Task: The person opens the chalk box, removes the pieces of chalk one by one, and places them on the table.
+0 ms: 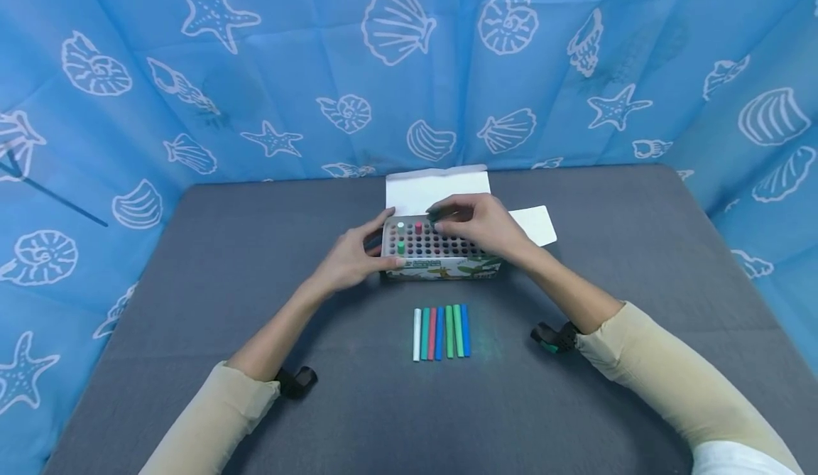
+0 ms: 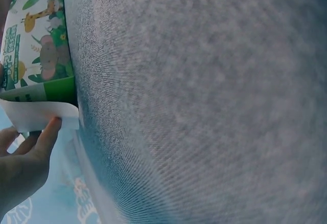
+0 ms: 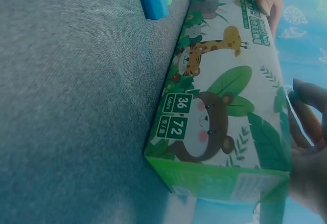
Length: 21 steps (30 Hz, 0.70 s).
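Observation:
My left hand (image 1: 348, 258) grips the left end of an animal-print chalk box (image 1: 441, 269), thumb at the front edge and a finger near the back corner. In the left wrist view, fingers (image 2: 49, 134) touch a white flap (image 2: 43, 112) at the box's end. A grid of holes fills the box top, with a white chalk (image 1: 400, 227), a red chalk (image 1: 418, 228) and a green chalk (image 1: 400, 248) standing up from it. Over the back of the grid, my right hand (image 1: 482, 223) pinches a dark green stick, apparently chalk, mostly hidden by the fingers.
Several chalk sticks (image 1: 438, 333) in white, teal, red, blue and green lie side by side in front of the box. The open white lid (image 1: 415, 194) stands behind, and a white side flap (image 1: 535, 225) sticks out right. A blue curtain (image 1: 294, 70) borders the grey table (image 1: 255, 248).

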Motion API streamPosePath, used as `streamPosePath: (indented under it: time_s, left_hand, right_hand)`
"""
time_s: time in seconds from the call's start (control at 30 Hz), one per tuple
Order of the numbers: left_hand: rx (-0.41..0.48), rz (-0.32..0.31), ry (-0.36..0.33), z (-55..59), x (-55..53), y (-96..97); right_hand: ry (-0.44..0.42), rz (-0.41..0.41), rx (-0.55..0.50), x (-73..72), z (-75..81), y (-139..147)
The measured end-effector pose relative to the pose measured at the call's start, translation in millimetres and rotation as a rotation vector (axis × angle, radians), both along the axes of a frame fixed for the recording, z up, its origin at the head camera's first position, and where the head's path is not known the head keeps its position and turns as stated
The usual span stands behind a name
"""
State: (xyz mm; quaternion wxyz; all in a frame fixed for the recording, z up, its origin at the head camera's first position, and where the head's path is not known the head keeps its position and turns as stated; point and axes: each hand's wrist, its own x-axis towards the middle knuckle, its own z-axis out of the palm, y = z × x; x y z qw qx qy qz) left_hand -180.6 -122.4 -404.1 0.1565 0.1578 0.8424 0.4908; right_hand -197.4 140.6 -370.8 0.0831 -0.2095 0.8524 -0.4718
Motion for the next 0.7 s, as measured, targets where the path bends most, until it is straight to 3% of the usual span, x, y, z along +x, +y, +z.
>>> streamPosePath:
  time_s: [0.27, 0.7]
  left_hand:
    - [0.013, -0.009, 0.004, -2.3, 0.2, -0.6]
    - [-0.013, -0.015, 0.024, -0.2, -0.2, -1.1]
  right_hand:
    - [-0.019, 0.029, 0.012, -8.8, -8.2, -10.5]
    - [-0.035, 0.000, 0.165, -14.0, -11.6, -21.6]
